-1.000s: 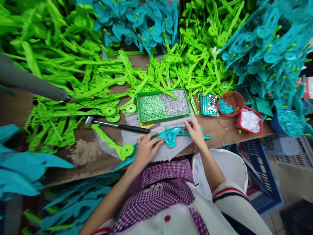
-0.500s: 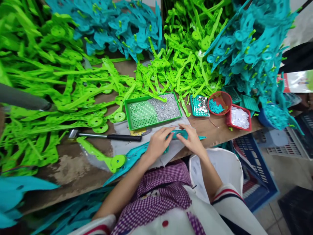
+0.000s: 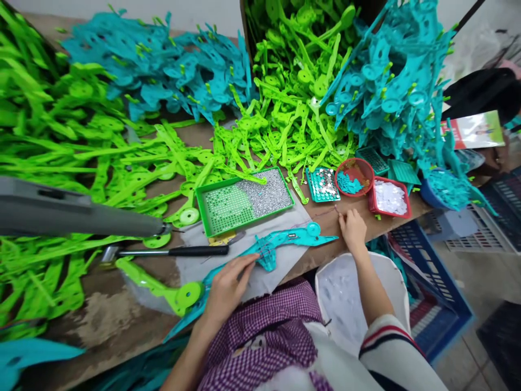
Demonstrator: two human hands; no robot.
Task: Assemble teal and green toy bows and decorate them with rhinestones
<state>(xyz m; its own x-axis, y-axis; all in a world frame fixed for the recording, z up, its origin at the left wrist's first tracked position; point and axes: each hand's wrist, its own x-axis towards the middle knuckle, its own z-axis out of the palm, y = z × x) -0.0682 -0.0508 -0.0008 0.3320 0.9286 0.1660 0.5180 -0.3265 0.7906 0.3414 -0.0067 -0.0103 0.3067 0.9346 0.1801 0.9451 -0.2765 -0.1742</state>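
Observation:
A long teal plastic part [image 3: 299, 237] lies across a grey cloth [image 3: 291, 264] at the table's front, with a small metallic piece set in it. My left hand [image 3: 230, 282] grips this part near its middle, fingertips by a short crosswise section crossed by thin dark lines. Off to the right, my right hand [image 3: 353, 231] is closed in a pinch at the end of a thin reddish wire [image 3: 321, 215], which runs left toward the teal part. A lime-green arm-shaped piece [image 3: 163, 288] with a round disc lies left of my left hand.
Behind the cloth stands a green tray [image 3: 203, 209] of small metal pieces. A hammer [image 3: 163, 252] lies left. Red containers [image 3: 401, 212] and a teal tray of metal discs [image 3: 323, 184] sit right. Heaps of green parts [image 3: 280, 125] and teal parts [image 3: 399, 81] fill the back.
My right hand has left the teal part and moved right, the thin wire at its fingertips. My left hand has shifted left and down along the part. The view has turned slightly.

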